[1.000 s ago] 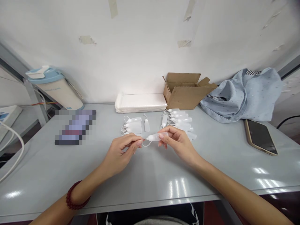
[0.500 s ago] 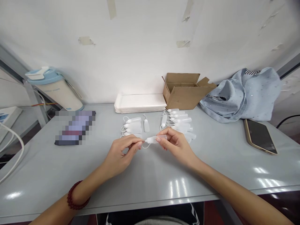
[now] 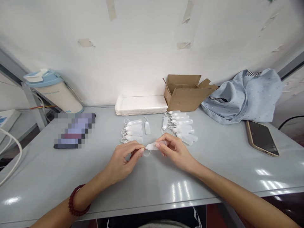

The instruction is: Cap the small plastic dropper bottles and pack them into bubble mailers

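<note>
A small translucent bottle (image 3: pixel 152 146) with a white cap and a thin looped cord lies sideways between my hands. My right hand (image 3: pixel 172 150) grips its body between thumb and fingers. At the cap's tip, my left hand (image 3: pixel 129 156) is pinched; what its fingertips hold is too small to make out. Behind my left hand are several similar bottles (image 3: pixel 134 127) in a column, and one bottle (image 3: pixel 147 127) lies apart in the middle. Beyond my right hand is a looser group of several bottles (image 3: pixel 184 122) with tangled cords.
Against the wall stand a stack of white trays (image 3: pixel 142 104) and an open cardboard box (image 3: pixel 185 98). A tumbler (image 3: pixel 57 91) and a blurred phone (image 3: pixel 76 131) are at the left; a blue cloth bag (image 3: pixel 249 95) and another phone (image 3: pixel 262 137) at the right.
Both hands and the held bottle have shifted slightly down and toward me, showing more of the bottles behind them. The grip looks the same.
</note>
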Action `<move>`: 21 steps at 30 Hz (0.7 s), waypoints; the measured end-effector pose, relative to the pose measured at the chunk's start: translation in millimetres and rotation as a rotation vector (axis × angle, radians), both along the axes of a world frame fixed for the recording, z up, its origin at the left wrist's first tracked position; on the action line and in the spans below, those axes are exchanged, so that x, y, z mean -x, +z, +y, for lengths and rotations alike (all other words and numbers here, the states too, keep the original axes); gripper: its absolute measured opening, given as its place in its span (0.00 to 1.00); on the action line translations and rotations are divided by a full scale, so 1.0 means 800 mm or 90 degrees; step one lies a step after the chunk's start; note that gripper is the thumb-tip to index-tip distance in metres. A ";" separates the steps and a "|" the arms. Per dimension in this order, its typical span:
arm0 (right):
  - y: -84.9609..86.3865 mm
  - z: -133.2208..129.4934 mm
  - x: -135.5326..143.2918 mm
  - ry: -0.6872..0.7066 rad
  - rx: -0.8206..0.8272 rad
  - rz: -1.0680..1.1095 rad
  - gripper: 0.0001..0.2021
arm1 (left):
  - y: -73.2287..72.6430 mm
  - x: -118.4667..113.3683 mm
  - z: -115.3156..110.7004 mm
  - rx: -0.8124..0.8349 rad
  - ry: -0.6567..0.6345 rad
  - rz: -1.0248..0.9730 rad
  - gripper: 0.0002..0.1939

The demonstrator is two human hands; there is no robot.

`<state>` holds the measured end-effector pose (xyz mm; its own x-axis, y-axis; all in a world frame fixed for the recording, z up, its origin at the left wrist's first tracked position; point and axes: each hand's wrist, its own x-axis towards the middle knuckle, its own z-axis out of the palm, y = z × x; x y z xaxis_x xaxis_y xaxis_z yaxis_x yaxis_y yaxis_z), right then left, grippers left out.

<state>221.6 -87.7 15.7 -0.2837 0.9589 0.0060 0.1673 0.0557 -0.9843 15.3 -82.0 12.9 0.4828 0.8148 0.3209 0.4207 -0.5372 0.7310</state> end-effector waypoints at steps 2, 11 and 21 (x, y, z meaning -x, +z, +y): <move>0.001 0.000 0.000 0.001 0.001 0.003 0.11 | 0.001 0.000 0.000 0.007 0.004 0.006 0.11; 0.007 0.002 0.000 -0.012 -0.011 0.063 0.11 | 0.017 0.006 0.003 0.005 0.036 -0.038 0.06; 0.003 -0.003 0.003 -0.006 0.016 0.019 0.12 | 0.019 0.004 0.004 0.033 0.049 -0.008 0.11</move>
